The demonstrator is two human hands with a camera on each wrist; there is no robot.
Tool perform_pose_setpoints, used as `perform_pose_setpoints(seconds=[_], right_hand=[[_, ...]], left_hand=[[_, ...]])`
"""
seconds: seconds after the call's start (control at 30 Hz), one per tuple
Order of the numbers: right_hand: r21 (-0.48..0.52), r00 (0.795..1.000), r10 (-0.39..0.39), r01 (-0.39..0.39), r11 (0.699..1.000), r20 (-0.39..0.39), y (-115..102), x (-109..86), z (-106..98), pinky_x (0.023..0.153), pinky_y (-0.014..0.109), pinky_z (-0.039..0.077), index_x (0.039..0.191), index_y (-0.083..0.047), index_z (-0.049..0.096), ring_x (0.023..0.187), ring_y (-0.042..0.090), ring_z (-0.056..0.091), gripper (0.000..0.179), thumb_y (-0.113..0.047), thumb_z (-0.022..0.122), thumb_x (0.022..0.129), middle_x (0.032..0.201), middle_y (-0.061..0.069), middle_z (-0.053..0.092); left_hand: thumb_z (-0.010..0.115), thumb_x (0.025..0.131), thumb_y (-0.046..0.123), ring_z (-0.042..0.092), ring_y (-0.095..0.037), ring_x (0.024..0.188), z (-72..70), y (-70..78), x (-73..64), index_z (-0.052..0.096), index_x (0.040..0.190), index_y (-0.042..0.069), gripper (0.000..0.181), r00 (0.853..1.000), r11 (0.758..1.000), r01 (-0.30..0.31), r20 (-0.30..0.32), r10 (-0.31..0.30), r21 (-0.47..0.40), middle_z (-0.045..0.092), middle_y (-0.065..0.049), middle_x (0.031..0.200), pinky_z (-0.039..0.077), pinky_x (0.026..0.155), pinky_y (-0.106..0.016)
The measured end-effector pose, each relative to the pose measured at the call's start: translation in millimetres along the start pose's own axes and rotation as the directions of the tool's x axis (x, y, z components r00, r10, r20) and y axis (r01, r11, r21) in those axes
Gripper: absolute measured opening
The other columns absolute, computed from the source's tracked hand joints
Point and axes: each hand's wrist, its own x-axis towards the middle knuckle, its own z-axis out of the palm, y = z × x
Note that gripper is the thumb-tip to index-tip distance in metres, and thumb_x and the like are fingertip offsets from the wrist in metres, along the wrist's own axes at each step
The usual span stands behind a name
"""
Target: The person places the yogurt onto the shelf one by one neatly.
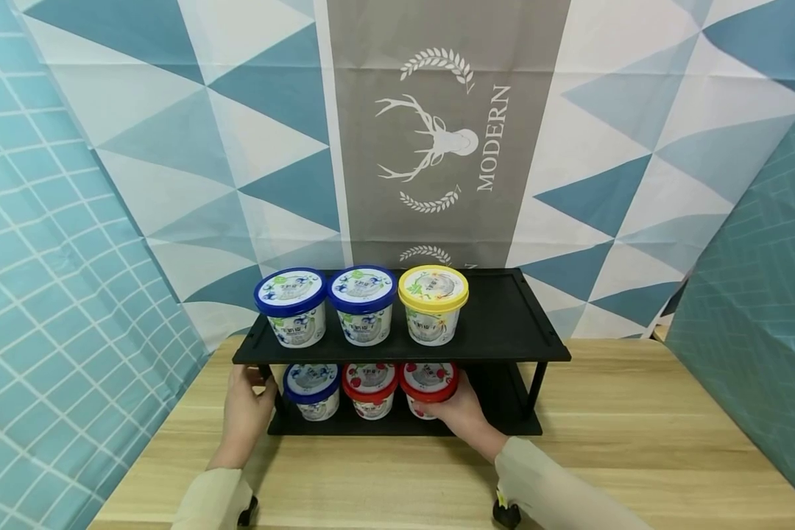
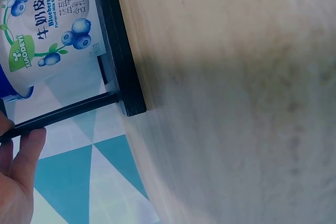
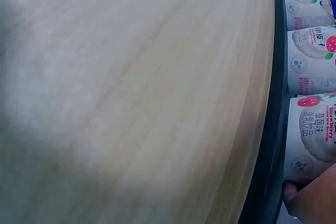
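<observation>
A black two-tier rack [image 1: 503, 316] stands on the wooden table. On its lower tier, my right hand [image 1: 465, 412] grips the rightmost red-lidded strawberry yogurt cup [image 1: 429, 377] from its right side. Left of that cup sit another red-lidded cup [image 1: 370, 379] and a blue-lidded blueberry cup [image 1: 313, 383]. At the rack's front left, my left hand [image 1: 246, 408] holds the thin black post [image 2: 68, 114] between thumb and fingers, beside the blueberry cup. Part of the right hand is hidden behind the strawberry cup in the head view.
The upper tier carries two blue-lidded cups [image 1: 291, 298] [image 1: 363, 298] and a yellow-lidded cup [image 1: 433, 302] in a row. A patterned cloth [image 1: 278, 147] hangs behind the rack, with tiled sheets at both sides. The wooden table [image 1: 636, 427] extends in front and to the right.
</observation>
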Motion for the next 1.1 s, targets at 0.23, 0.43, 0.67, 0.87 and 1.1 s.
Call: perform_pose_setpoints(seconds=[0.23,0.43,0.67,0.87,1.1], right_hand=[[0.001,1.0,0.012,-0.012,1.0,0.005,-0.4,-0.4,2.0,0.096,0.046,0.048,0.136,-0.006,0.033,0.115,0.03,0.052,0.091,-0.026,0.086,0.065,0.129,0.015,0.049],[-0.024,1.0,0.018,-0.018,1.0,-0.001,0.5,-2.1,1.4,0.096,0.046,0.048,0.134,-0.005,0.034,0.115,0.029,0.052,0.089,-0.026,0.085,0.065,0.128,0.015,0.05],[-0.019,0.999,0.031,-0.031,0.999,-0.008,1.5,-4.3,1.5,0.096,0.046,0.048,0.134,-0.005,0.033,0.115,0.029,0.052,0.09,-0.028,0.085,0.065,0.128,0.015,0.05],[-0.027,0.999,0.037,-0.038,0.999,-0.006,2.3,-4.5,3.1,0.097,0.046,0.048,0.135,-0.006,0.032,0.115,0.028,0.051,0.091,-0.031,0.085,0.066,0.129,0.014,0.049],[-0.038,0.999,0.048,-0.047,0.998,0.02,3.7,-3.5,2.2,0.098,0.046,0.047,0.137,-0.005,0.03,0.118,0.029,0.051,0.094,-0.032,0.085,0.066,0.131,0.014,0.048]], left_hand=[[0.055,0.084,-0.006,0.058,-0.034,0.085,-1.4,-0.8,0.3,0.043,0.119,0.001,0.038,1.0,1.0,-0.009,-0.012,0.009,0.0,0.048,-0.021,0.101,0.051,0.07,-0.046],[0.055,0.084,-0.006,0.058,-0.034,0.085,-2.4,-0.6,-0.1,0.043,0.12,0.001,0.039,1.0,1.0,-0.009,-0.007,0.009,-0.006,0.049,-0.021,0.102,0.051,0.069,-0.043],[0.054,0.085,-0.005,0.057,-0.034,0.086,-2.1,-0.9,-0.5,0.042,0.122,0.002,0.04,1.0,1.0,-0.003,0.004,0.003,-0.009,0.048,-0.021,0.104,0.051,0.072,-0.047],[0.054,0.085,-0.004,0.057,-0.032,0.086,-1.8,-1.2,-0.1,0.042,0.124,0.003,0.041,1.0,1.0,0.017,0.009,-0.017,-0.005,0.048,-0.02,0.105,0.05,0.07,-0.039],[0.053,0.086,-0.004,0.057,-0.033,0.087,-0.7,-3.2,1.8,0.041,0.124,0.003,0.041,1.0,1.0,0.015,0.016,-0.015,-0.008,0.048,-0.02,0.105,0.051,0.07,-0.041]])
